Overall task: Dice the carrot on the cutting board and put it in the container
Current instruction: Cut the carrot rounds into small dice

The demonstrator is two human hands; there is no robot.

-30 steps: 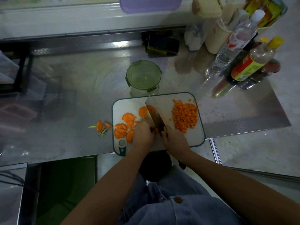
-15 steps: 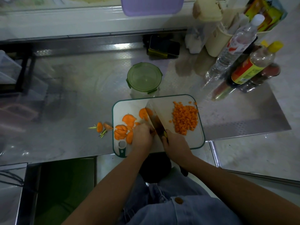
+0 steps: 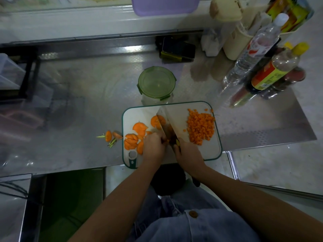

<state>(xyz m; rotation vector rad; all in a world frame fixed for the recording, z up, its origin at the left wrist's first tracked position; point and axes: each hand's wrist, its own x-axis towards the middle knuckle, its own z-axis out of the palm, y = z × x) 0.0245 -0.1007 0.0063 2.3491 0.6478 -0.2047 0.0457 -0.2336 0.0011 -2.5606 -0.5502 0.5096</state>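
Carrot slices [image 3: 134, 137]: flat, cutting board's [image 3: 138, 114] left half. Left hand [image 3: 153, 147]: curled, pinning slices. Container [image 3: 156, 83]: lidded, beyond board. Cleaver [image 3: 172, 122]: long axis pointing away toward container. Right hand [image 3: 188, 153]: wrapped round its handle. Diced carrot [image 3: 201, 127]: board's right.

Light: dim, cool; glare streak on my counter [image 3: 132, 48], far side. Board [image 3: 208, 149]: brightest patch. Foreground: dark. Edges: bowed, smeared. Overall: soft.

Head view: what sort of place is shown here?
Most likely a kitchen, perhaps a home one: a steel counter, a cutting board with diced carrot, and sauce bottles at the back right.
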